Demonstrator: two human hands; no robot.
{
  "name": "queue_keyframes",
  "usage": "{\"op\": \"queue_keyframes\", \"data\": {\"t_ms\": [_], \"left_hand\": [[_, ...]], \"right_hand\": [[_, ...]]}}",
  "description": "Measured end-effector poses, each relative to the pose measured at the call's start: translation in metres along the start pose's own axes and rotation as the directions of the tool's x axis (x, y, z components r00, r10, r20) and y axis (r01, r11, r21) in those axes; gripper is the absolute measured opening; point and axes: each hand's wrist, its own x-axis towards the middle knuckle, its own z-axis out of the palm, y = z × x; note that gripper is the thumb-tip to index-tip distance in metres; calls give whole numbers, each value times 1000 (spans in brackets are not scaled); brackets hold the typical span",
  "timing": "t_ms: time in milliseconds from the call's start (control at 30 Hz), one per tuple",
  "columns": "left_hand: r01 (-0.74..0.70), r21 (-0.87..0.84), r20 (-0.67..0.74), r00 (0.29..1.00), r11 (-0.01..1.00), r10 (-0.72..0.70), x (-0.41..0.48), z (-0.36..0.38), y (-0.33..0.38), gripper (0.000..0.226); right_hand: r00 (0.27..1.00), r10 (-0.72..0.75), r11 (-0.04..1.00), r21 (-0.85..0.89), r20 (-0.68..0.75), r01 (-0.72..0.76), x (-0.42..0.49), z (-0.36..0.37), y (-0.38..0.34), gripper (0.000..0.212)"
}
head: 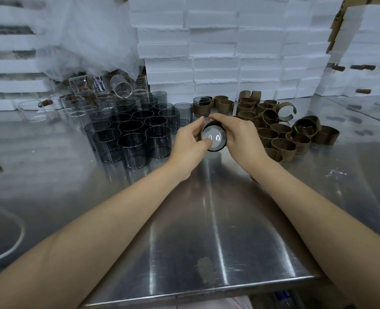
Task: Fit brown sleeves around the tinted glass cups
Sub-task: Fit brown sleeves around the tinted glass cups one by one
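Both hands, left (pixel 190 142) and right (pixel 238 136), fingers closed around one cup (pixel 214 139), seat its sleeve. One sleeved cup (pixel 202 106) stands finished; many bare cups (pixel 135 139) and loose sleeves (pixel 282 143) remain.

No text, label, brand or number can be read; faint marks on one clear glass (pixel 140 84) are too blurred.

Both bare forearms reach forward from the lower corners and converge toward the middle, wrists nearly level. The left hand (pixel 190 142) curls in from the left, thumb tip pressed on the near face of the round, dark-tinted glass cup (pixel 214 138), fingers arched over its far side. The right hand (pixel 240 139) wraps the cup's right side, back of the hand upward, fingers reaching over the top edge.
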Motion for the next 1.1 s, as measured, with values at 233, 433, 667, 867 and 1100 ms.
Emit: {"op": "queue_keyframes", "data": {"t_ms": [233, 433, 667, 867, 1100], "left_hand": [[13, -50, 16, 1000, 999, -12, 0, -2, -6, 49], [101, -59, -42, 994, 993, -104, 6, -2, -11, 35], [156, -326, 123, 985, 933, -122, 7, -9, -7, 21], [270, -466, 314, 941, 843, -128, -2, -6, 1, 42], [243, -463, 262, 956, 853, -130, 2, -7, 4, 43]], "right_hand": [[991, 128, 986, 117, -37, -123, 1, 6, 3, 31], [946, 261, 926, 228, 193, -302, 2, 11, 4, 41], [849, 437, 532, 676, 297, -511, 4, 16, -5, 47], [827, 330, 91, 856, 456, -509, 2, 14, -3, 41], [785, 366, -58, 855, 499, -516, 4, 12, -2, 42]]}}
